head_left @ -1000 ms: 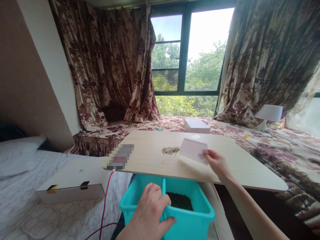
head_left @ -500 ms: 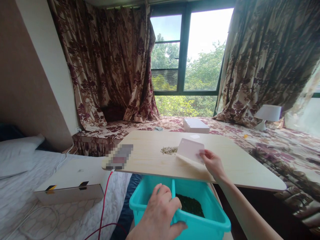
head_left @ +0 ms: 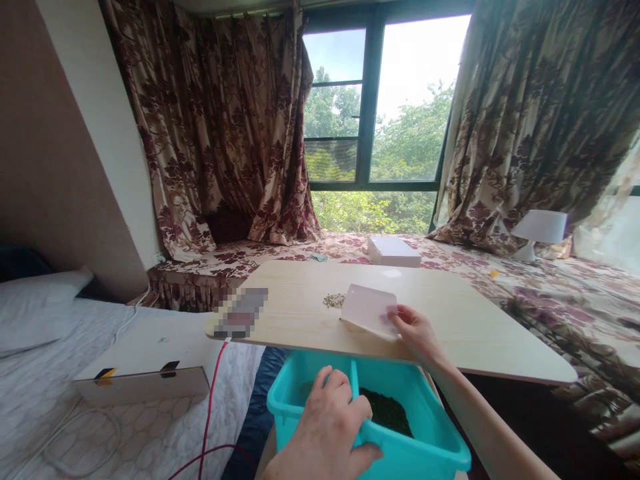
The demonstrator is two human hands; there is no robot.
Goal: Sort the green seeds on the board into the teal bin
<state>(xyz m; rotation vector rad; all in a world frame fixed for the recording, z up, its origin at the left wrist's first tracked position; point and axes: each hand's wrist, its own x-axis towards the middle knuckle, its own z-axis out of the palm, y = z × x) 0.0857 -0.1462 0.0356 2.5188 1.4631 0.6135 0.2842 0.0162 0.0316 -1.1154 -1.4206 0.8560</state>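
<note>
My right hand pinches the near right corner of a thin translucent plastic sheet, tilted over the pale wooden tabletop. Just left of the sheet lies a scatter of small seed-like bits, partly covered by it. Below the table's near edge, my left hand grips the near rim and divider of a turquoise plastic bin. The bin has two compartments. Dark green loose material lies in the right one; much of the left one is hidden behind my hand.
A blurred-out phone-like device with a red cable sits at the table's left end. Beside it, a white box rests on the bed. Behind the table are another white box and a lamp on the window seat.
My right hand and the sheet have moved left, and less of the seed-like scatter shows now. The bin and my left hand appear slightly further right in view.
</note>
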